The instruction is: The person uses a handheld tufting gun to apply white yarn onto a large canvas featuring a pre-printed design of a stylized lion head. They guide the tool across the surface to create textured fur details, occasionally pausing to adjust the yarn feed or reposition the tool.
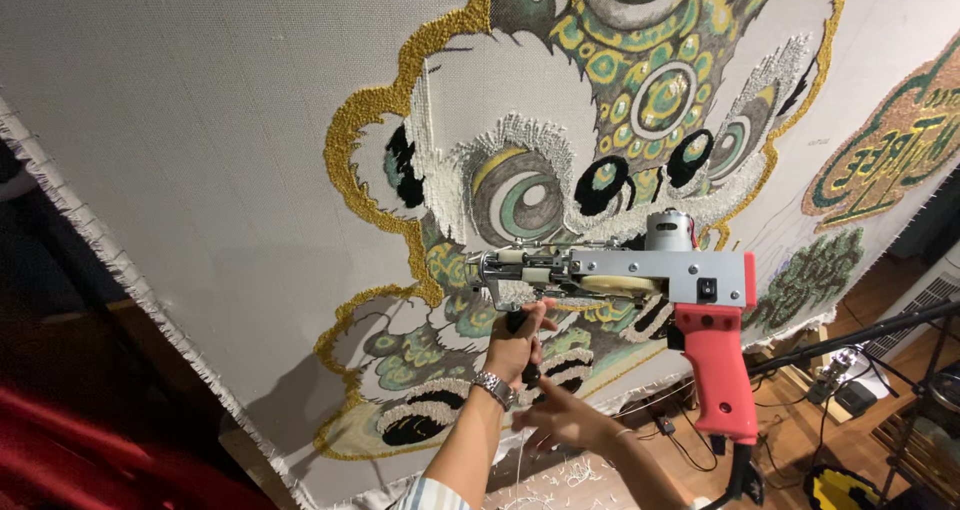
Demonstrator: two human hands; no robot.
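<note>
Head view: a large grey cloth (200, 120) hangs stretched and tilted across most of the frame, its frayed edge running down the left side. On it is a partly tufted design (590, 160) of a cartoon creature, outlined in gold yarn, with white fluffy patches, black spots and round green and yellow eyes. A second, smaller tufted patch (890, 140) in green and gold sits at the right edge of the cloth.

A tufting gun (650, 275) is held up against the cloth, just below the creature's big eye. Its body is grey metal with a small silver motor on top and a red pistol grip (718, 375) pointing down; a black cord hangs from the grip's bottom.

The left hand (515, 345), with a metal watch (494, 387) on its wrist, is closed round the black front handle under the gun's nose, carrying the tool. The right hand (565, 418) is below and just right of it, fingers loosely spread and held flat, palm down, gripping nothing; it is apart from the red grip, which nobody holds. A striped sleeve shows at the bottom edge.

Below the cloth, yarn scraps (570, 475) litter the floor. At the right are black stand bars (860, 335), cables and a yellow and black object (840, 490) on the wooden floor. A red surface (90, 450) fills the lower left corner.
</note>
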